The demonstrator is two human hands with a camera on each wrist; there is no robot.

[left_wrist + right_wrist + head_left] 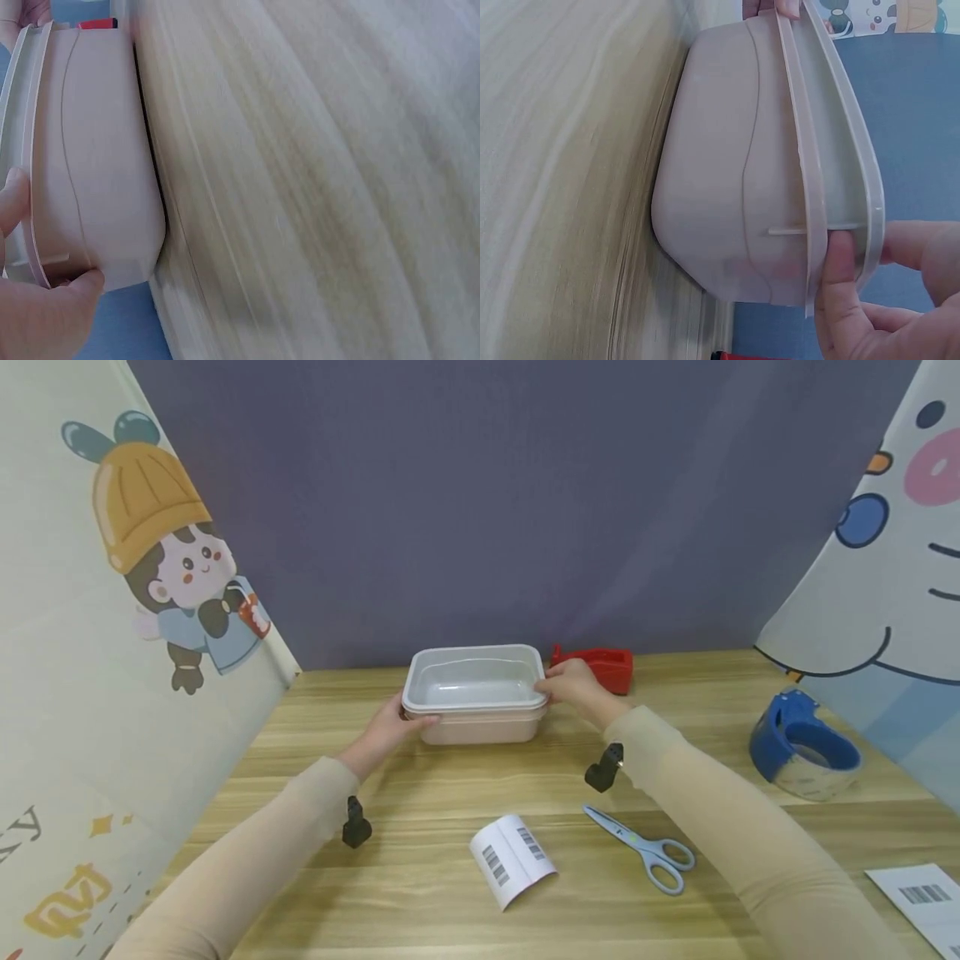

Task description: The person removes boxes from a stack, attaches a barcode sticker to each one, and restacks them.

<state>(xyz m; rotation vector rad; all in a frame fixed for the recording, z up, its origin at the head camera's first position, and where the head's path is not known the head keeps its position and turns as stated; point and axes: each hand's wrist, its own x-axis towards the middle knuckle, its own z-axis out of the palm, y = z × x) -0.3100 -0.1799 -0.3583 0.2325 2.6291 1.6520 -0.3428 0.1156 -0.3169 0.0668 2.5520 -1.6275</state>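
A grey-white plastic container (476, 681) sits nested inside a pale pink plastic container (480, 732) on the wooden table, with the two rims slightly apart. My left hand (390, 731) grips the left end of the pink container at its rim; one fingertip (88, 279) presses the wall below. At the other end, my right hand (573, 689) pinches the rim of the grey-white container, one finger (840, 259) in the gap between the rims. Behind the right hand is a red tape dispenser (611, 670).
Nearer me lie a curled sheet of barcode labels (513, 860) and light-blue scissors (637, 843). A blue tape dispenser (776, 743) with a tape roll stands at the right, and another label sheet (918, 897) lies at the right edge. A dark cloth (480, 510) hangs behind the table.
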